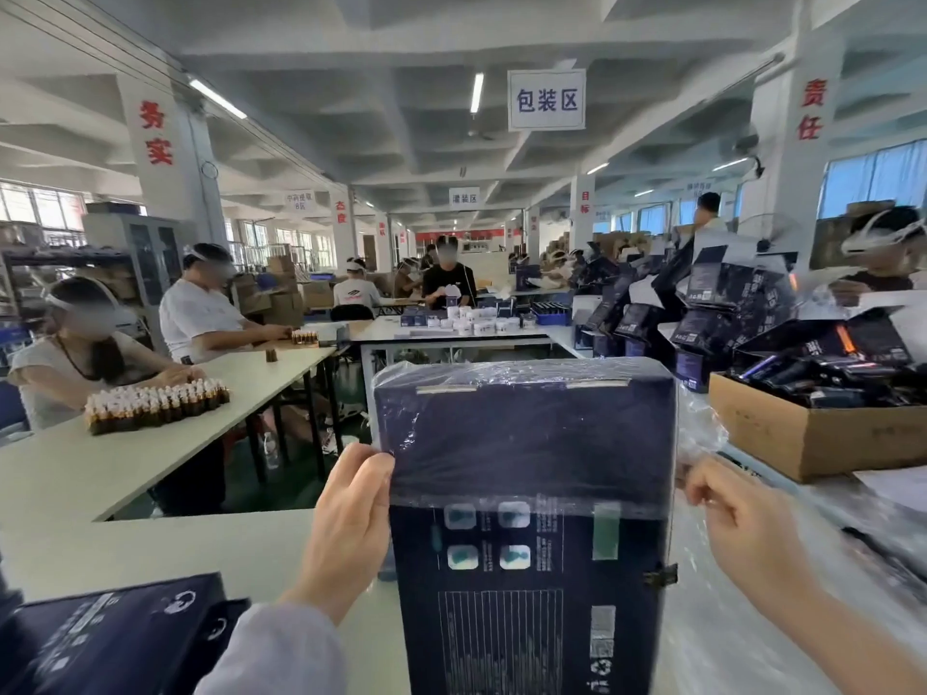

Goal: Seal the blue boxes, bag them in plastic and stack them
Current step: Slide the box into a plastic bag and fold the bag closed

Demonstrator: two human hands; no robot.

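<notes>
Box (526, 594) we held upright over the table (150, 549), likely so plastic could slide down | bag (526, 378) capped its top half, mouth at mid-height | left hand (346, 524) clamped the bag mouth to the box's left edge | right hand (727, 509) pinched loose plastic at the right edge, for an even pull, we judged.

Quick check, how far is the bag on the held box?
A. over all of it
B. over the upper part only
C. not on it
B: the bag ends partway down the box, where the left hand and right hand grip it; below that, no plastic.
</notes>
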